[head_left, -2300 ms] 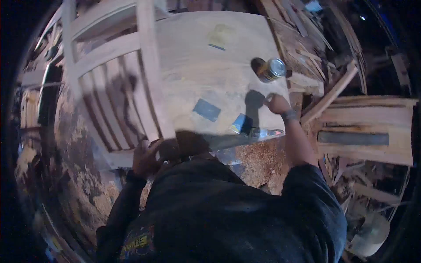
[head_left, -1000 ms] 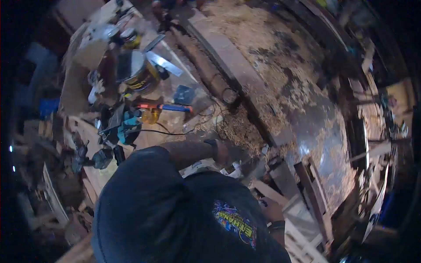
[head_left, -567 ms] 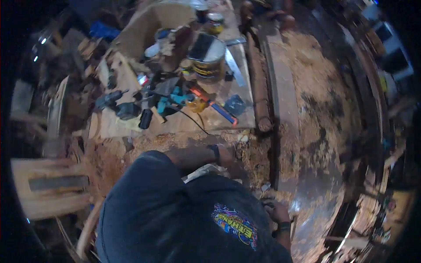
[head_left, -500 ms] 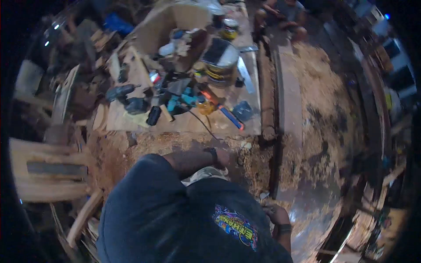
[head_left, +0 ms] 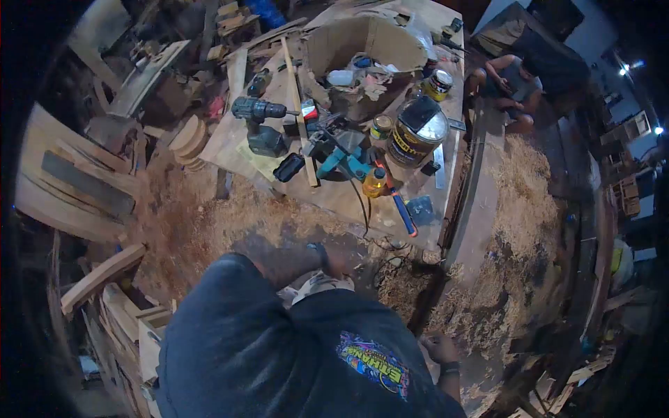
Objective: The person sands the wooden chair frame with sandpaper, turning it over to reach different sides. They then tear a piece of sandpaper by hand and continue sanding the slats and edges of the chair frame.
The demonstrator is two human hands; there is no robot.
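Just beyond the front of the dark printed shirt (head_left: pixel 376 366) is my left hand (head_left: pixel 338 263), beside light patterned cloth (head_left: pixel 322 284). It is blurred, and its fingers cannot be made out. My right hand (head_left: pixel 440 346) hangs at the shirt's right side with curled fingers; whether anything is inside them is hidden. Ahead is a wooden table (head_left: pixel 390 223) with a drill (head_left: pixel 261 122), a teal power tool (head_left: pixel 345 161), an amber bottle (head_left: pixel 374 182), an orange-and-blue tool (head_left: pixel 403 209), a large can (head_left: pixel 416 136) and a metal ruler (head_left: pixel 439 167).
A cardboard box (head_left: pixel 369 42) stands on the table's far part. Wood shavings (head_left: pixel 523 188) cover the floor and a long plank (head_left: pixel 477 188) to the right. Curved wooden pieces (head_left: pixel 77 174) lie at the left. Another person (head_left: pixel 516 90) sits at the back right.
The view has shifted, so the table appears lower and further right and looks sharper. Both hands stay near the body, my right hand slightly lower in view.
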